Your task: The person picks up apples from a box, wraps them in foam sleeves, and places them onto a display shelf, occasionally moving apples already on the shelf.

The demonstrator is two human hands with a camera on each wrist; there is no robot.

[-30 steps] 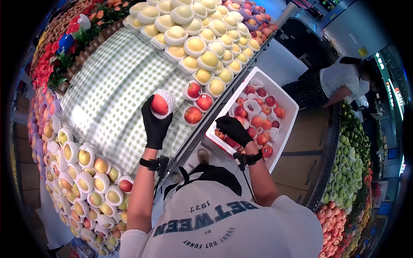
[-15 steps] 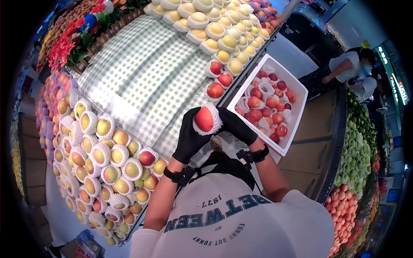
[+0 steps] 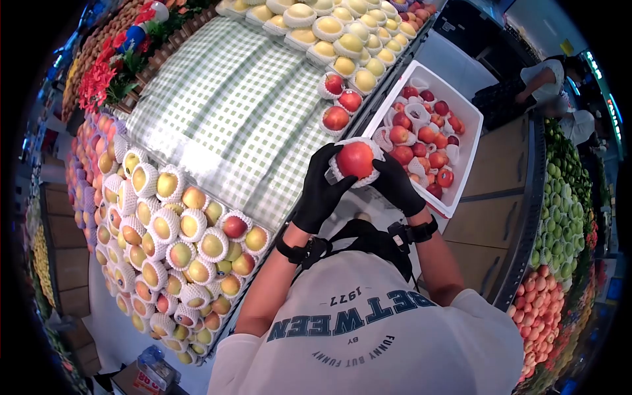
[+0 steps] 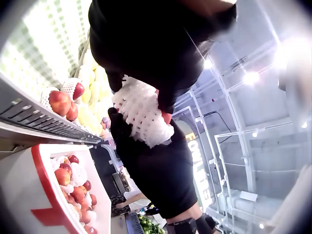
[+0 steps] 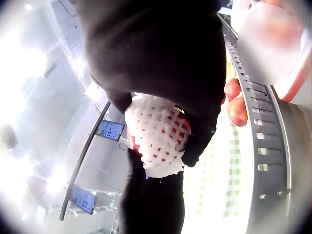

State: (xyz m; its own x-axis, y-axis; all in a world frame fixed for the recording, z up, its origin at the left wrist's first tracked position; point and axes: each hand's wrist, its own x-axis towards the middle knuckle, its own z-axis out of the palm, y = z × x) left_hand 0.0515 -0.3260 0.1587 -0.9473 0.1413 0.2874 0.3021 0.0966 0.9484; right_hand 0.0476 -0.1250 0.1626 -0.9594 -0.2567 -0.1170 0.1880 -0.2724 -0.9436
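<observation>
In the head view, a red apple (image 3: 354, 160) sits between both black-gloved hands, with a white foam net (image 5: 155, 134) around its sides and its top bare. My left hand (image 3: 321, 191) grips it from the left, thumb across the near side. From the right, my right hand (image 3: 400, 186) holds the net's edge with curled fingers. The apple is in front of the display's metal edge, close to a white foam box (image 3: 469, 155) of red apples, some in nets. Three netted red apples (image 3: 336, 118) stand at the edge of the checked cloth (image 3: 230, 112).
Yellow netted fruit (image 3: 349, 45) is stacked beyond the cloth; netted apples (image 3: 193, 225) are heaped at its near left. Flowers and a low fence (image 3: 141, 79) line the far left. Right of the box are wooden cabinets (image 3: 484, 217) and green fruit (image 3: 559, 224). People stand at the upper right.
The left hand has brought the netted apple rightward off the cloth. The right hand has left the foam box and come to the apple. The head view has shifted.
</observation>
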